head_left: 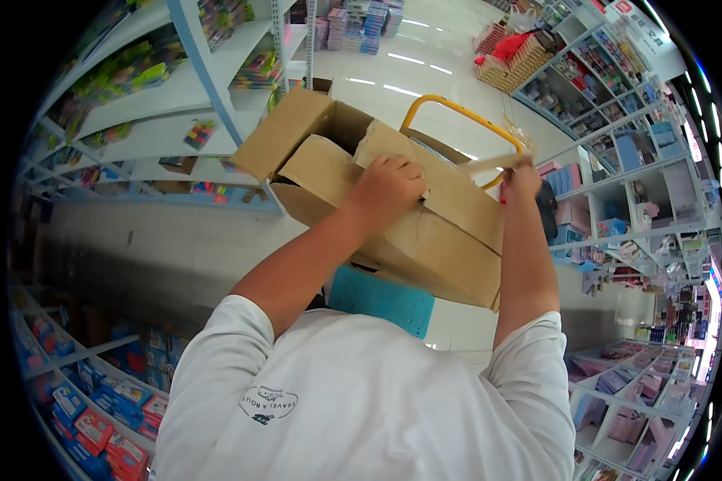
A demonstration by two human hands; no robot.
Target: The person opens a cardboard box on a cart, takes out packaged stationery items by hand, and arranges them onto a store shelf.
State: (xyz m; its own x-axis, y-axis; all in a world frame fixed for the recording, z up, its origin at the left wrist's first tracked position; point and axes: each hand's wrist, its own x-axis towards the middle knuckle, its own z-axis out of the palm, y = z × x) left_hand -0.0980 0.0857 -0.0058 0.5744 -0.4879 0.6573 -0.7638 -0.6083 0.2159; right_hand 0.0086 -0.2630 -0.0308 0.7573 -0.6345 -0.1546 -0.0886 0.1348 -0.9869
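A large brown cardboard box (449, 252) lies in front of me, one end flap folded outward at its left end. My left hand (391, 188) is on top of the box, fingers curled over a cardboard flap near the middle. Beyond the box's right end, my right hand (523, 178) is raised with its fingers closed around a pale strip (488, 163), blurred by motion; what the strip is made of cannot be told. The inside of the box is dark where the left end gapes.
A yellow handle (457, 107) rises behind the box, and a teal platform (381, 298) shows below it. Stocked shelves (152, 104) stand at the left, with more shelving (610, 180) at the right. Wicker baskets (512, 66) are at the upper right.
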